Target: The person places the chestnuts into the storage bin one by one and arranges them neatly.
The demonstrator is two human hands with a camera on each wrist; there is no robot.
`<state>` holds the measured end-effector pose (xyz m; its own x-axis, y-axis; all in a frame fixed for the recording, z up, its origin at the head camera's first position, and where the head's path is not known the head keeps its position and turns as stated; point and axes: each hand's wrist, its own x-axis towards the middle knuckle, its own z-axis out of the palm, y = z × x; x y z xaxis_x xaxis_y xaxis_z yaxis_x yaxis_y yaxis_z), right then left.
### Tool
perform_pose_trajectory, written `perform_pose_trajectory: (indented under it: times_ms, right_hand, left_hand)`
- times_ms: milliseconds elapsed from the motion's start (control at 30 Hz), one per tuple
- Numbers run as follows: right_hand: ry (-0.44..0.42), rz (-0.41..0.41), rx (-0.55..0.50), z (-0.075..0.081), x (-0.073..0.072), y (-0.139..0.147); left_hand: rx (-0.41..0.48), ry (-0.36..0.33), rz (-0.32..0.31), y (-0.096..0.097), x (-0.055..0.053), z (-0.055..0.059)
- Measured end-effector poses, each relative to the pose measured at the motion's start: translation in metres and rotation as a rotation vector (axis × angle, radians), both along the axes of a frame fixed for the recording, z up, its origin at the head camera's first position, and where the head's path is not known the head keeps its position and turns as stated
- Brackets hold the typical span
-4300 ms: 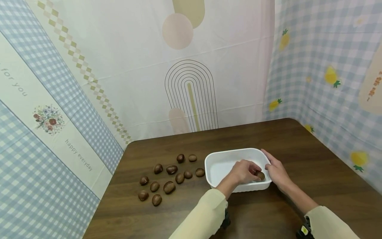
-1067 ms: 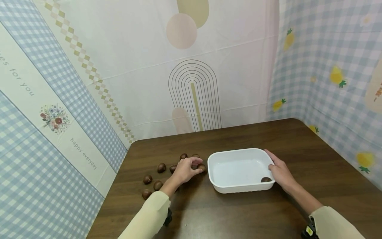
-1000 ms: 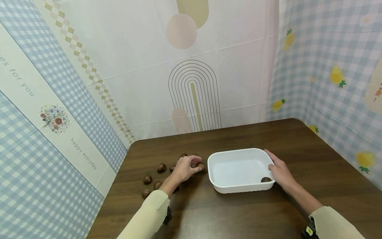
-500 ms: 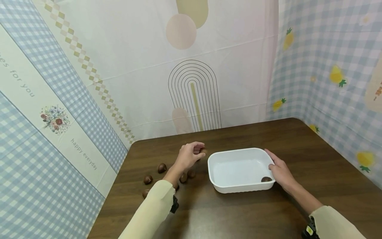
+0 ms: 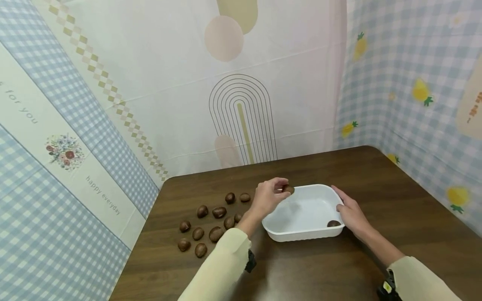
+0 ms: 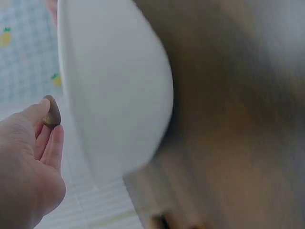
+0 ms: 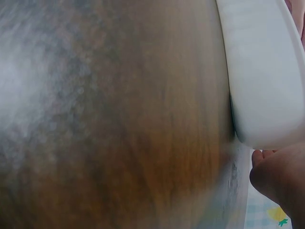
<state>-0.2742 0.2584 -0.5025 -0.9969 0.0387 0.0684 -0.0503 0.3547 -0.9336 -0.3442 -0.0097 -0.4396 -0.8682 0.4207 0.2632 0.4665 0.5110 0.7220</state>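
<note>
A chestnut (image 5: 289, 189) is pinched between the thumb and fingers of my left hand (image 5: 268, 196), over the back left part of a white plastic tray (image 5: 301, 215). The left wrist view shows the same chestnut (image 6: 52, 113) at the fingertips, beside the tray's pale wall (image 6: 119, 86). My right hand (image 5: 352, 211) grips the tray's right end, thumb at the rim and fingers along the outside. One chestnut (image 5: 333, 223) lies inside, in the front right corner. In the right wrist view the hand (image 7: 276, 171) shows only in part, below the tray's end.
Left of the tray, several loose chestnuts (image 5: 216, 234) are spread over the dark wooden table (image 5: 263, 267). My left forearm passes in front of some of them. Printed cloth (image 5: 180, 125) hangs behind the table and along both sides.
My left hand let go of a chestnut in the tray's right corner, went left to the loose ones, took one, and has lifted it rightward over the tray. My right hand stays on the tray.
</note>
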Motion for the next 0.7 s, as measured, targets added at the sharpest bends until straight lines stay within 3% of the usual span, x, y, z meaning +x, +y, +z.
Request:
perform_pose_trajectory:
  times_ms: [400, 700]
  right_hand:
    - [0.012, -0.017, 0.003, -0.004, -0.001, 0.0]
    - [0.048, -0.015, -0.024, -0.001, 0.002, -0.002]
  left_hand:
    - [0.02, -0.059, -0.021, 0.058, 0.02, -0.023]
    - [-0.121, -0.099, -0.02, 0.081, 0.031, -0.033]
